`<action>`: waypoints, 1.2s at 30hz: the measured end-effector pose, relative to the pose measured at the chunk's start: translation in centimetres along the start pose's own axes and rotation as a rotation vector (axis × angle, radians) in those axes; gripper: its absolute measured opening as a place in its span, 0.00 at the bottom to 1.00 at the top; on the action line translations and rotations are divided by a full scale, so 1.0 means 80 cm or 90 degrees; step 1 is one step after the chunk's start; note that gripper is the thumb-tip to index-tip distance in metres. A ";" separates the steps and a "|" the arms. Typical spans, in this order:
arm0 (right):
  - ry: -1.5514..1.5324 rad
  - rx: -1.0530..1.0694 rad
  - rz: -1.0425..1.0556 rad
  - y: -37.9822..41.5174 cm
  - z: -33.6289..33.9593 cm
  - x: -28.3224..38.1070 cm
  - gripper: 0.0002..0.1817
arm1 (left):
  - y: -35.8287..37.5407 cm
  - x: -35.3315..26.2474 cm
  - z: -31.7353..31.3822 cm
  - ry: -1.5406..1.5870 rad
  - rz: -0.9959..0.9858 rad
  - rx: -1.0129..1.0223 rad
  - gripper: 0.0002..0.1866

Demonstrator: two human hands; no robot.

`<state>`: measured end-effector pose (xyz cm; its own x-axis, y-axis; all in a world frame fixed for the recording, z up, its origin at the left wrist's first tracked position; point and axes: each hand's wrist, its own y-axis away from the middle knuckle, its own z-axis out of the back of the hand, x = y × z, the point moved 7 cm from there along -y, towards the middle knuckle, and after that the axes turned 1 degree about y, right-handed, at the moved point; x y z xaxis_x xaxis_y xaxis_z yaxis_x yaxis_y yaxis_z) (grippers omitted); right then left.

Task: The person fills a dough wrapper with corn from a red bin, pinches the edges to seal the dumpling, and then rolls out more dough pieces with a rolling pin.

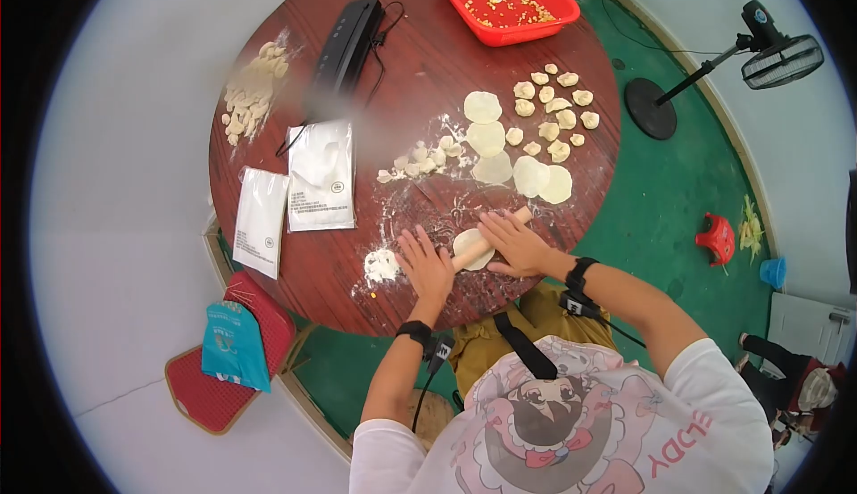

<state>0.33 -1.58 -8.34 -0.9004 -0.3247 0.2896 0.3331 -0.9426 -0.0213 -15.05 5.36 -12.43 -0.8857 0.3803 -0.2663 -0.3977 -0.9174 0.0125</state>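
A wooden rolling pin (pixel 476 255) lies slantwise across a round dough wrapper (pixel 470 242) near the table's front edge. My left hand (pixel 427 268) rests flat at the pin's left end, fingers stretched out. Over the pin's right part lies my right hand (pixel 515 246), fingers spread and extended, palm down. Both hands press on the pin without wrapping round it. Beside my left hand is a small heap of flour (pixel 382 265). Beyond the pin sit several rolled wrappers (pixel 486 139), some overlapping, and a cluster of small dough pieces (pixel 420 160).
Filled dumplings (pixel 566 119) stand at the right of the round table (pixel 420 57). A red basin (pixel 509 3) with yellowish bits is at the back. At left are a black appliance (pixel 346 48), white packets (pixel 321 182) and more dough pieces (pixel 253 92). A fan (pixel 714 66) stands right.
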 end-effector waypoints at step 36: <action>0.031 0.030 -0.048 0.000 -0.013 -0.004 0.39 | 0.056 -0.012 0.003 0.027 -0.106 0.043 0.33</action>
<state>0.35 -1.58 -9.44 -0.9354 -0.2574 0.2424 0.2759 -0.9601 0.0448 -16.05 0.92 -11.87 -0.7963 0.5192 -0.3105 -0.5539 -0.8320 0.0293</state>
